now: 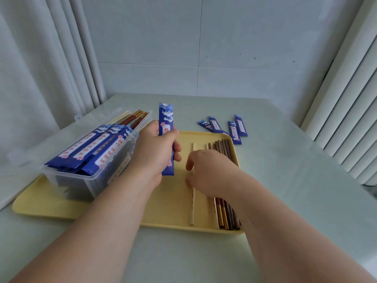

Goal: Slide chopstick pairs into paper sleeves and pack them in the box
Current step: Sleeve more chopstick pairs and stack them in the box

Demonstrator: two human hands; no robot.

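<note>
Centre frame, the left hand (155, 149) grips a blue sleeve (166, 119) upright, mouth up for loading; the right hand (213, 172) curls its fingers (190, 163) over a white chopstick (192, 209) on the tray (167, 201), grip unclear.

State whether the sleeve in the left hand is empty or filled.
Empty, it seems: the sleeve in the left hand looks flat, and no chopstick ends stick out.

Our right hand (212, 172) covered the middle of the white chopstick (192, 209), so we couldn't tell if it gripped it. Print on the loose sleeves (234, 130) was too tiny to read.
</note>
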